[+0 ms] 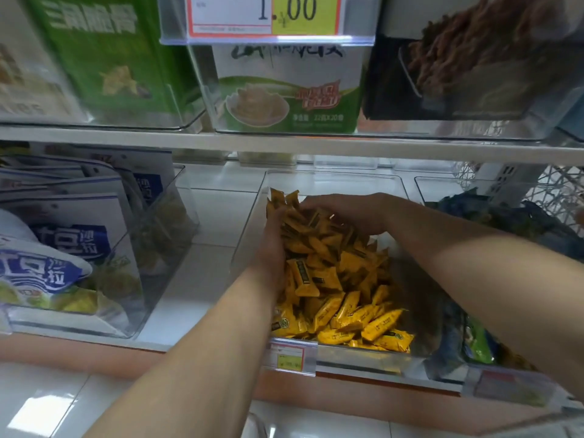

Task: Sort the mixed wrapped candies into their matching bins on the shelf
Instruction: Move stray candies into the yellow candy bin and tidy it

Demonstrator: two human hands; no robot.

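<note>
A clear plastic bin point(354, 358) on the lower shelf holds a heap of yellow wrapped candies point(341, 298). Both of my hands reach into it near the back. My left hand point(271, 245) stands edge-on against the left side of the pile, its fingers buried among the wrappers. Over the top of the heap at the back lies my right hand point(350, 213), palm down, fingers curved around a bunch of candies. How tightly either hand grips is hidden by the wrappers.
A clear bin point(136, 273) with blue-and-white snack bags stands to the left. On the right, another bin point(505, 374) holds dark blue and green packets. The upper shelf point(284, 143) carries green boxes and a price tag. White shelf floor lies between the bins.
</note>
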